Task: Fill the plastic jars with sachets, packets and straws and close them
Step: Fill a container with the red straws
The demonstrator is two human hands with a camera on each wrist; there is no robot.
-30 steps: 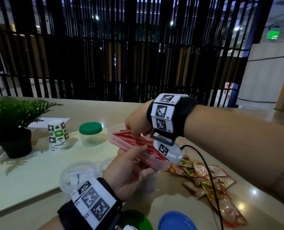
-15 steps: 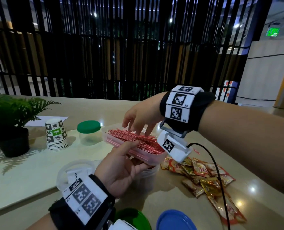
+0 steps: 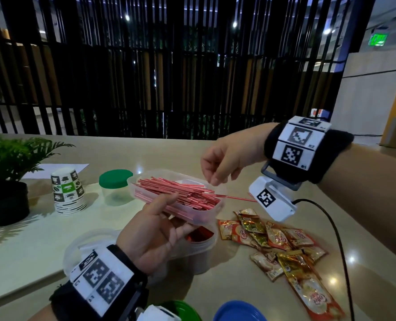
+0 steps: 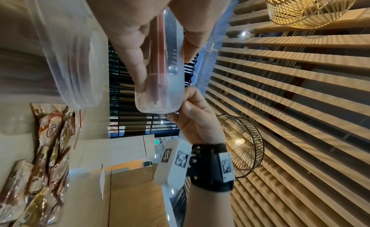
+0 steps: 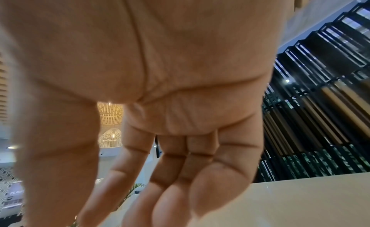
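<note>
The straws (image 3: pixel 180 193) lie heaped in a clear oblong container (image 3: pixel 212 213) that the left hand (image 3: pixel 156 230) holds tilted above the table (image 3: pixel 238 281), its grip wrapped around the near end with the thumb over the rim. 1 second ago the right hand (image 3: pixel 227 158) was pressed down into the heap, pinching straws; now it has lifted clear and hangs above the far end of the container, its fingers loosely curled and carrying nothing that the right wrist view can show. 1 straw (image 3: pixel 236 198) pokes out over the far rim toward the right. Directly below the container stands an open clear jar (image 3: pixel 201 249) with red contents visible inside (most likely straws already dropped in). My reading is that the right hand has finished tidying or pushing the heap, and the transfer into the jar is underway but unfinished. The sachets (image 3: pixel 271 242) remain loose on the table just right of the jar, and a blue lid (image 3: pixel 238 312) and a green lid (image 3: pixel 180 310) wait at the near edge, so no closing has begun here.
</note>
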